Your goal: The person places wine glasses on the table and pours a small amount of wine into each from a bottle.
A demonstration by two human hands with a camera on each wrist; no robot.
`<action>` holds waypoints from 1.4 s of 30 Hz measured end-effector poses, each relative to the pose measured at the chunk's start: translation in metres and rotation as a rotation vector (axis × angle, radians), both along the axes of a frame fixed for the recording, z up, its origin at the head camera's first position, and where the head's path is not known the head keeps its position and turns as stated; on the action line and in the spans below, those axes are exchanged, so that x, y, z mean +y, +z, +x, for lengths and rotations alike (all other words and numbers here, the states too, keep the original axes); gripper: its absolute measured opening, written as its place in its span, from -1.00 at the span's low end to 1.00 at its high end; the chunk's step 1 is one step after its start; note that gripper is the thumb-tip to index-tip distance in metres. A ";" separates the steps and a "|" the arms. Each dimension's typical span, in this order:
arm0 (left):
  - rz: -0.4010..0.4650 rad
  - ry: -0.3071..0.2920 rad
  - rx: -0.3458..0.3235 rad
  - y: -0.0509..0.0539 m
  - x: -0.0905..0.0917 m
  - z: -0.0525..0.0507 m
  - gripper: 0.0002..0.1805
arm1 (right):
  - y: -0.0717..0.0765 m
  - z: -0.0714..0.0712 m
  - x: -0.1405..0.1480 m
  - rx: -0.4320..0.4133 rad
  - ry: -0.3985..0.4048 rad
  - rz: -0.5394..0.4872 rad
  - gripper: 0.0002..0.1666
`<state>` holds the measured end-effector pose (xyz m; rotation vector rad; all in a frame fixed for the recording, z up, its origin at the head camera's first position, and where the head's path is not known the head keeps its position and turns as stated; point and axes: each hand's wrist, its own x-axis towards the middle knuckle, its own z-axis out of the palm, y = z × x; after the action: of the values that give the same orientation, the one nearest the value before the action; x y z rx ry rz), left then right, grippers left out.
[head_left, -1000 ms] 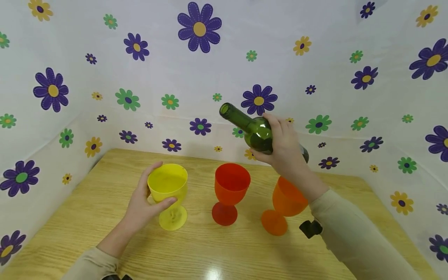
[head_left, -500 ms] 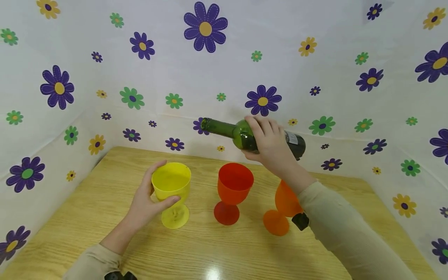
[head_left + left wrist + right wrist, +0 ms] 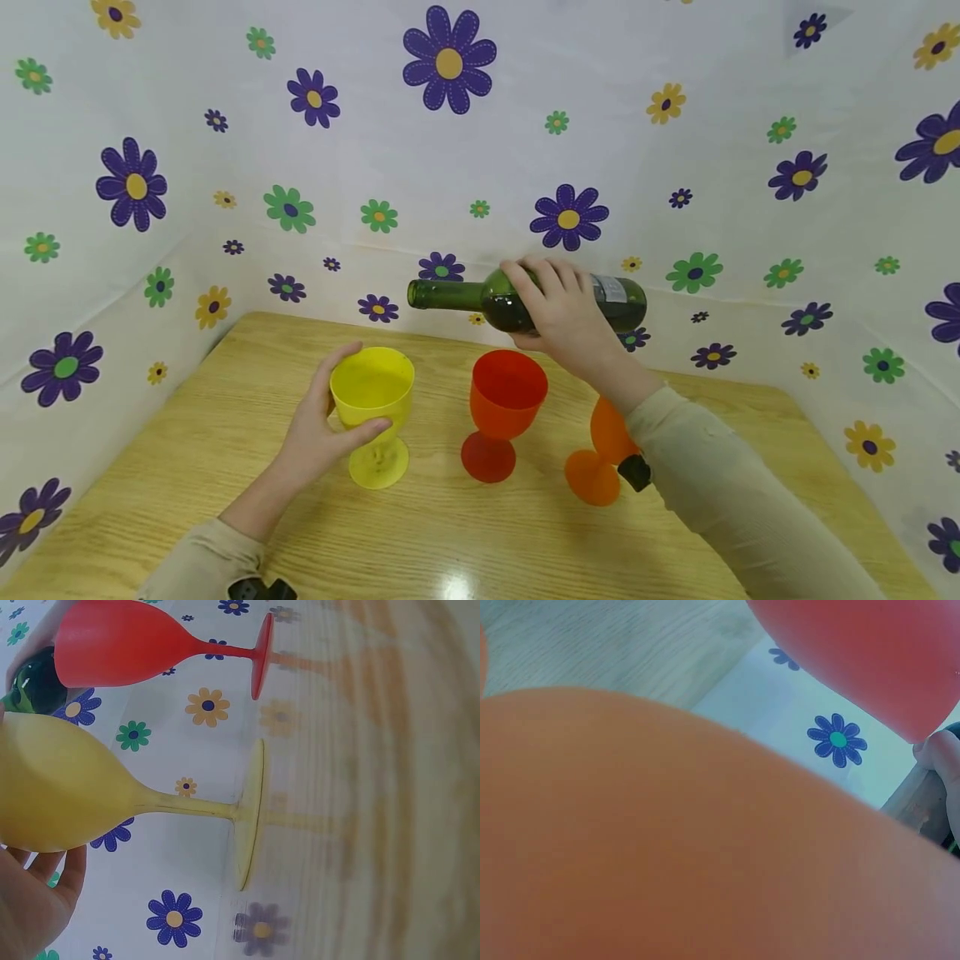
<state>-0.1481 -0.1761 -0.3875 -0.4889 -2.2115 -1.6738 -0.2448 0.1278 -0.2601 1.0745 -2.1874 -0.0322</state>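
Note:
In the head view my left hand [image 3: 322,429] holds the bowl of a yellow goblet [image 3: 372,408], thumb at the front and fingers round the far left side. The goblet's foot stands on the table. My right hand [image 3: 558,312] grips a green glass bottle [image 3: 450,295] round its body, in the air and lying about level. Its open mouth points left, above and a little right of the yellow goblet, apart from its rim. A red goblet [image 3: 508,396] stands upright below the bottle. In the left wrist view the yellow goblet [image 3: 60,780] and red goblet [image 3: 127,645] fill the left side.
An orange goblet [image 3: 600,467] stands at the right, partly hidden by my right forearm; its bowl fills much of the right wrist view. The wood-grain table [image 3: 450,533] ends at a flower-printed white cloth [image 3: 480,150] behind and at both sides.
The bottle has tipped from mouth-up to about level, its mouth moving left and down. My right hand has shifted left with it. The left hand stays on the yellow goblet.

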 end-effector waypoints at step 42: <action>0.003 -0.007 -0.021 0.001 0.000 0.001 -0.02 | 0.002 0.004 -0.021 -0.011 0.100 0.135 0.09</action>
<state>-0.1471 -0.1759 -0.3863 -0.4814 -2.2241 -1.6934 -0.2405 0.1068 -0.2585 1.2610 -2.1636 -0.1308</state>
